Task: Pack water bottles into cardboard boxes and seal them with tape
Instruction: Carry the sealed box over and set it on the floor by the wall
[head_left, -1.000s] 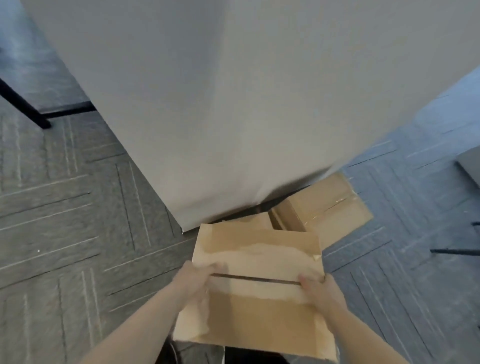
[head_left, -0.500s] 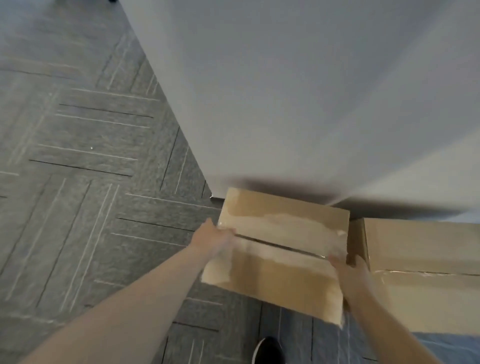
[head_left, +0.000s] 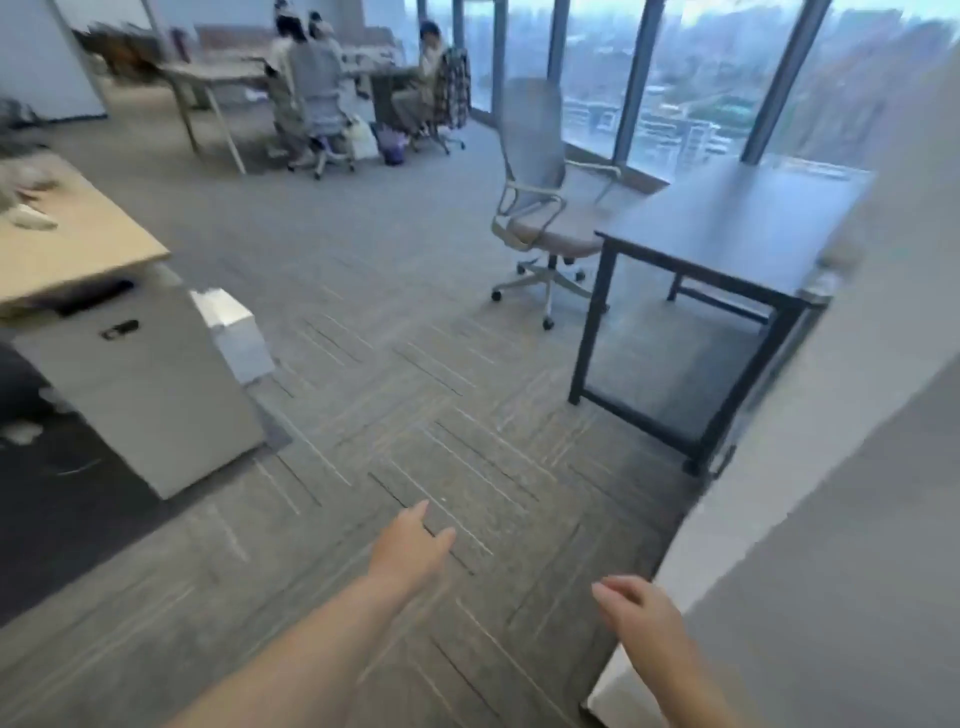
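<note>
The left hand (head_left: 410, 545) and the right hand (head_left: 641, 616) are both empty and loosely open above the carpet floor (head_left: 363, 291), the left one stretched further ahead, and no box or bottle is visible, so their direction I cannot tell.

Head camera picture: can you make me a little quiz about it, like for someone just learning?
1. True or false: the left hand holds a cardboard box.
2. Pick one: what stands beside the dark desk? A) office chair B) ladder C) bicycle
3. Short answer: what does the right hand hold?

Key: 1 false; 2 A; 3 nothing.
</note>
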